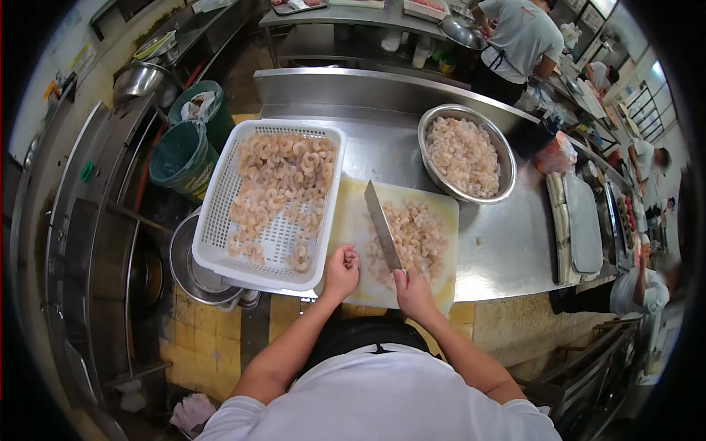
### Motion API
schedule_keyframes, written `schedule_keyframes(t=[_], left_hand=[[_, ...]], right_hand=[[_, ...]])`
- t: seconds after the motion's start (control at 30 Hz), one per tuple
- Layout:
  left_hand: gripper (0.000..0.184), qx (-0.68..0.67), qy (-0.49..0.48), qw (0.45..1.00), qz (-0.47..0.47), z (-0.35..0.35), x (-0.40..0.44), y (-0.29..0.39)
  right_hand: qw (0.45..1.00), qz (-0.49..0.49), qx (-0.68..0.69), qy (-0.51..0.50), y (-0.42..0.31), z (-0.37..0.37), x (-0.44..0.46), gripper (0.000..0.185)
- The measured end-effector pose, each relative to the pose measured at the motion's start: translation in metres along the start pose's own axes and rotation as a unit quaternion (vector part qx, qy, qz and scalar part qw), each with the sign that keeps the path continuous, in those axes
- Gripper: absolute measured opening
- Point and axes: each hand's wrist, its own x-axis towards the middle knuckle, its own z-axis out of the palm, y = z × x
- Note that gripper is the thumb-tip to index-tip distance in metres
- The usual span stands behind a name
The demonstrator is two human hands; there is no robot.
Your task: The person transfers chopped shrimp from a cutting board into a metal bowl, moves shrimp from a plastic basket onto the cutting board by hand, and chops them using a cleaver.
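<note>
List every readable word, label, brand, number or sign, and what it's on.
None legible.
Yellow label on round green plastic bucket: too blurred.
Reddish mark on co-worker's light grey shirt: too small to tell if it's lettering.
Pale yellow sheet, upper left: too small.
Long steel knife, white perforated plastic basket: no lettering visible.

I see bright, fairly even light, glare on the steel counter, and fisheye bending toward blackened left and right edges.
</note>
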Motion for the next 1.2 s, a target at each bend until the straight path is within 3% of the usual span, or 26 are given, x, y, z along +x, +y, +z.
schedule_keyframes(t=[0.1, 0.3, 0.4, 0.5, 0.57, 0.8, 0.9, 1.2], left_hand=[[0.032, 0.005, 0.013, 1.000, 0.010, 0.002, -0.001, -0.001], [0.034, 0.006, -0.014, 1.000, -0.022, -0.001, 0.000, 0.006], [0.035, -0.004, -0.013, 1.000, -0.006, -0.002, -0.001, -0.001], [0.034, -0.018, -0.006, 1.000, -0.001, 0.001, -0.002, -0.002], [0.034, -0.008, -0.017, 1.000, -0.001, -0.001, -0.002, -0.004], [0.032, -0.014, -0.007, 1.000, 0.009, -0.001, 0.000, -0.010], [0.033, -0.009, -0.020, 1.000, -0.004, -0.001, 0.000, -0.008], [0.033, -0.034, -0.017, 0.999, -0.022, -0.001, -0.002, 0.001]], right_hand=[[0.999, 0.016, 0.027, -0.020, -0.032, -0.031, -0.009, 0.044], [0.998, -0.054, -0.031, -0.016, 0.021, 0.002, 0.006, 0.042], [0.999, -0.004, 0.033, -0.031, -0.019, -0.038, -0.012, 0.042], [1.000, -0.012, 0.021, -0.016, -0.013, -0.041, -0.019, 0.042], [0.999, -0.038, -0.003, -0.021, 0.021, -0.011, -0.008, 0.043], [0.999, 0.000, 0.028, -0.039, -0.029, -0.032, -0.014, 0.045], [0.998, -0.049, -0.023, -0.020, 0.000, 0.012, -0.007, 0.044], [1.000, 0.019, 0.002, -0.007, -0.010, -0.040, -0.027, 0.042]])
